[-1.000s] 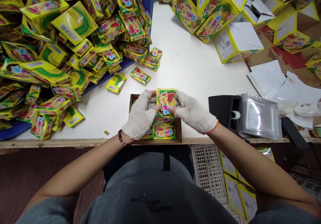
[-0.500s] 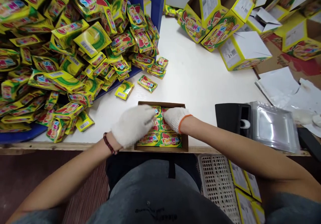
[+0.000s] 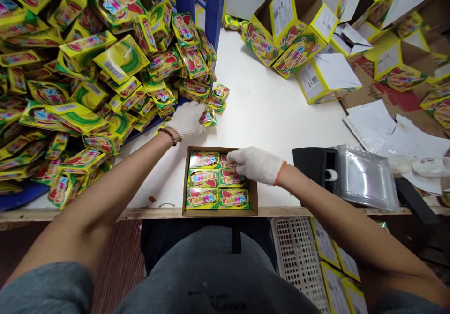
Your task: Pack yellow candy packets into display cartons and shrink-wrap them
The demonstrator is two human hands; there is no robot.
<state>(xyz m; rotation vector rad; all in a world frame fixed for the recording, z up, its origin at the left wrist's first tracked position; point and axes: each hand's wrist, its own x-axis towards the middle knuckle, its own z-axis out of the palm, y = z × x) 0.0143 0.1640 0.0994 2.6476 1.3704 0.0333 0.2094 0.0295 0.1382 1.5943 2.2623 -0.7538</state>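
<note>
**Left hand (image 3: 188,121) over a loose packet (image 3: 210,118)**

From here, the loose packet lies on the white surface (image 3: 263,112), just beyond the open box (image 3: 184,183), beside the heap of packets (image 3: 121,61). The left hand is clearly nearer, its fingers bent over the packet's left part; I can't tell whether they grip, and the long axis is hidden. The right hand (image 3: 256,165), fingers partly curled, reaches over the box's far-right packet (image 3: 223,161); its hold is unclear too.
</note>
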